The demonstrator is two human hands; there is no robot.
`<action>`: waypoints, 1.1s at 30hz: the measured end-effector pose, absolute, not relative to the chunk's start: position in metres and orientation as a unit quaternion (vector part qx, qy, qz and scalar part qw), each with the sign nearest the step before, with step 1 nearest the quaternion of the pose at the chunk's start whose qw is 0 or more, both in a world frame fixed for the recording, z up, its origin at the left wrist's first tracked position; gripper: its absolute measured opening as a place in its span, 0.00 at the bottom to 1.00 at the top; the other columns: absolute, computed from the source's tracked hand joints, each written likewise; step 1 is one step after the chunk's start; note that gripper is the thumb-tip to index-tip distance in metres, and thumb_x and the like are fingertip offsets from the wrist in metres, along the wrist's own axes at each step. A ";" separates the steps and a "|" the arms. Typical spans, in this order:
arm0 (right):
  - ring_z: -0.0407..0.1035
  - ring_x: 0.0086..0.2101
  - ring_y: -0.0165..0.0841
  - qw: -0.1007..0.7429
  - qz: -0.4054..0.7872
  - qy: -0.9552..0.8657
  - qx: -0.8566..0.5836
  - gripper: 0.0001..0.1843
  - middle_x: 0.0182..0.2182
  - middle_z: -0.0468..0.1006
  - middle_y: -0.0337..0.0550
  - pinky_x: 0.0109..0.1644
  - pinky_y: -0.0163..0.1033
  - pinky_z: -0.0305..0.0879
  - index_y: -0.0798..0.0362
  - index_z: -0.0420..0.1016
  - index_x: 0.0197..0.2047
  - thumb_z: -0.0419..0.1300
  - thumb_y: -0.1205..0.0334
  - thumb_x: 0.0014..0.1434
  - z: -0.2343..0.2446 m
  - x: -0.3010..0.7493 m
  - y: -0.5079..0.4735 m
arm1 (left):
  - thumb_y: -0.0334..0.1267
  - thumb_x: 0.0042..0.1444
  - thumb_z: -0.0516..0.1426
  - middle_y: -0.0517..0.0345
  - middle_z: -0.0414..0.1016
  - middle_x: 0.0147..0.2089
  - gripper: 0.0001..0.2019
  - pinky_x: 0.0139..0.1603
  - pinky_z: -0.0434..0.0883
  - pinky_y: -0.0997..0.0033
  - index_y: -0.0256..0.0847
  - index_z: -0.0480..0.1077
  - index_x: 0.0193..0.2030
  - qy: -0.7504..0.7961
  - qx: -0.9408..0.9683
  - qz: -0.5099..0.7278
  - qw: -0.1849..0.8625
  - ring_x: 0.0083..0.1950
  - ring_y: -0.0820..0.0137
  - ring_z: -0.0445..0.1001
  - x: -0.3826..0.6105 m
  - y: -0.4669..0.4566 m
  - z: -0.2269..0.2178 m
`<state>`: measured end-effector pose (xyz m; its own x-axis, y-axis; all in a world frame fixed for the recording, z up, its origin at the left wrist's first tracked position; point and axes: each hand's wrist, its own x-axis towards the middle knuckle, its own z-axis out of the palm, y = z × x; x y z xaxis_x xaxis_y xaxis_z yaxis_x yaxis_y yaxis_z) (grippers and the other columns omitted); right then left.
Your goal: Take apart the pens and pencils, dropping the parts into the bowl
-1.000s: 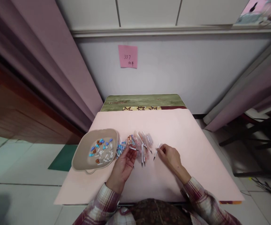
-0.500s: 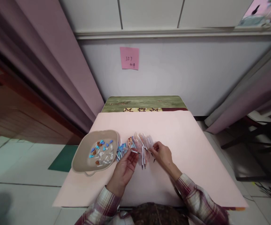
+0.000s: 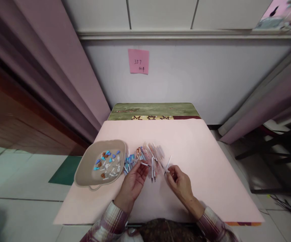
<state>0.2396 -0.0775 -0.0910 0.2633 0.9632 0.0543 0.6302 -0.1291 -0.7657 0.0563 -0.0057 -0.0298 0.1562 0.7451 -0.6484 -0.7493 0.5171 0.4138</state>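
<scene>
My left hand is closed on a thin white pen refill with a dark tip, its palm turned up. To the right, my right hand pinches a small pale, see-through pen part between thumb and fingers. Close by its fingertips, a white refill lies slanted on the pink tabletop. Between and beyond both hands spreads a pile of clear and pinkish pen barrels. Several white refills with dark tips lie at the pile's near side. Blue pen pieces are at its left end.
A beige basin at the left holds blue and brown pieces and small white sticks. Pink sheeting covers the table. Beyond it stands a pale wall with a pink note. Curtains hang on both sides.
My right hand has moved right and slightly nearer, away from the pile, with a small pale part in its fingers. A slanted white refill now shows beside it. My left hand stays nearly in place.
</scene>
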 end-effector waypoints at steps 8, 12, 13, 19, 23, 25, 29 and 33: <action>0.69 0.25 0.29 0.307 0.201 -0.620 -0.694 0.12 0.28 0.76 0.37 0.31 0.32 0.60 0.50 0.72 0.40 0.56 0.52 0.60 -0.095 0.243 -0.086 | 0.25 0.61 0.53 0.52 0.78 0.31 0.07 0.34 0.77 0.72 0.33 0.71 0.33 0.426 0.004 0.488 0.762 0.31 0.72 0.78 0.054 -0.008 -0.027; 0.69 0.27 0.29 0.307 0.169 -0.587 -0.730 0.12 0.28 0.76 0.38 0.32 0.32 0.59 0.50 0.74 0.36 0.55 0.52 0.61 -0.087 0.252 -0.051 | 0.25 0.61 0.53 0.52 0.78 0.31 0.08 0.34 0.77 0.72 0.33 0.72 0.34 0.421 0.017 0.491 0.762 0.31 0.72 0.78 0.055 -0.012 -0.025; 0.70 0.28 0.29 0.304 0.164 -0.582 -0.736 0.11 0.29 0.77 0.38 0.34 0.33 0.59 0.50 0.75 0.37 0.55 0.53 0.61 -0.084 0.253 -0.040 | 0.25 0.61 0.53 0.52 0.78 0.31 0.08 0.34 0.77 0.72 0.33 0.72 0.34 0.421 0.015 0.490 0.763 0.31 0.72 0.78 0.057 -0.013 -0.025; 0.70 0.30 0.31 0.253 0.193 -0.559 -0.766 0.09 0.28 0.78 0.38 0.33 0.33 0.55 0.50 0.75 0.39 0.57 0.56 0.59 -0.081 0.248 0.001 | 0.25 0.60 0.54 0.52 0.78 0.31 0.07 0.34 0.77 0.71 0.33 0.72 0.34 0.416 0.016 0.489 0.767 0.31 0.71 0.78 0.055 -0.021 -0.023; 0.69 0.28 0.31 0.263 0.201 -0.546 -0.770 0.08 0.25 0.77 0.38 0.32 0.33 0.54 0.50 0.75 0.36 0.57 0.57 0.58 -0.085 0.243 0.000 | 0.25 0.59 0.54 0.52 0.78 0.31 0.07 0.34 0.77 0.71 0.33 0.72 0.33 0.421 0.014 0.497 0.759 0.31 0.71 0.78 0.049 -0.019 -0.024; 0.68 0.27 0.31 0.295 0.201 -0.541 -0.761 0.08 0.24 0.76 0.38 0.32 0.33 0.56 0.51 0.74 0.35 0.56 0.58 0.58 -0.081 0.243 -0.006 | 0.25 0.60 0.54 0.53 0.78 0.30 0.07 0.34 0.77 0.72 0.33 0.72 0.32 0.420 0.012 0.497 0.759 0.30 0.71 0.78 0.048 -0.016 -0.024; 0.64 0.23 0.29 0.410 0.216 -0.532 -0.708 0.08 0.21 0.70 0.35 0.29 0.32 0.58 0.51 0.73 0.34 0.55 0.58 0.58 -0.057 0.241 -0.031 | 0.26 0.60 0.54 0.52 0.78 0.31 0.07 0.33 0.77 0.72 0.33 0.73 0.34 0.405 0.033 0.507 0.760 0.30 0.71 0.77 0.054 -0.006 -0.019; 0.61 0.23 0.28 0.483 0.205 -0.537 -0.661 0.06 0.22 0.66 0.35 0.25 0.31 0.57 0.52 0.71 0.35 0.56 0.60 0.57 -0.027 0.234 -0.062 | 0.27 0.59 0.56 0.53 0.78 0.31 0.05 0.33 0.76 0.74 0.32 0.73 0.35 0.399 0.058 0.518 0.754 0.31 0.72 0.77 0.064 0.001 -0.016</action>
<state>0.2344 -0.0618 -0.0272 0.3404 0.9069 0.2485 0.5111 0.0434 -0.8584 0.0639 0.0011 -0.0160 0.1451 0.8280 -0.5416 -0.7357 0.4563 0.5005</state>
